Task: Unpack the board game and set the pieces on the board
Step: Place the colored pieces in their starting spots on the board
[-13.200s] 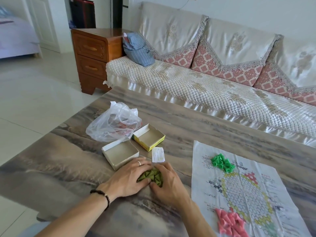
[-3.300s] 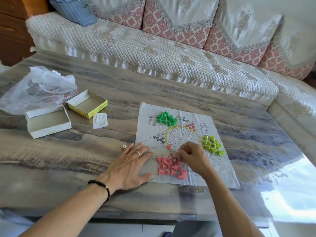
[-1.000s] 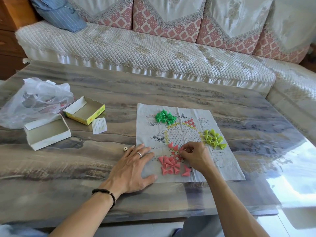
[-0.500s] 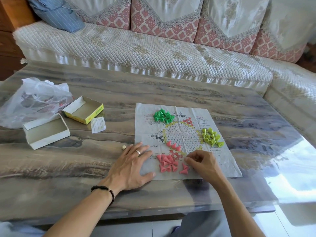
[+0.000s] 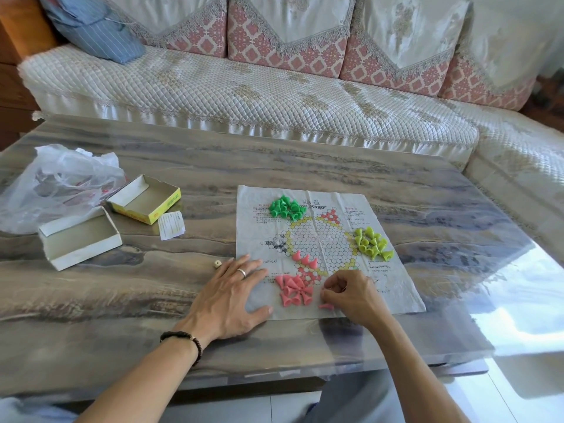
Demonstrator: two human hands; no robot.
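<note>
The paper game board (image 5: 393,288) lies flat on the table. On it sit a heap of green cone pieces (image 5: 287,206) at the far side and yellow-green cones (image 5: 373,242) on the right. Loose pink cones (image 5: 293,290) are heaped at the near side, and three pink cones (image 5: 304,260) stand on the grid's near corner. My left hand (image 5: 232,296) presses flat on the board's near left part. Just right of the pink heap, my right hand (image 5: 348,293) curls its fingertips around a pink cone, while another pink cone (image 5: 325,306) lies under it.
Two open box halves, white (image 5: 80,239) and yellow (image 5: 146,199), lie at the left with a plastic bag (image 5: 58,184) behind them. A paper slip (image 5: 171,225) and a small die (image 5: 217,264) lie between boxes and board. A sofa (image 5: 274,96) runs along the table's far side.
My right hand has set pink cones on the grid's near corner, then drawn back to the loose pink cones at the near edge. My left hand has stayed flat on the board.
</note>
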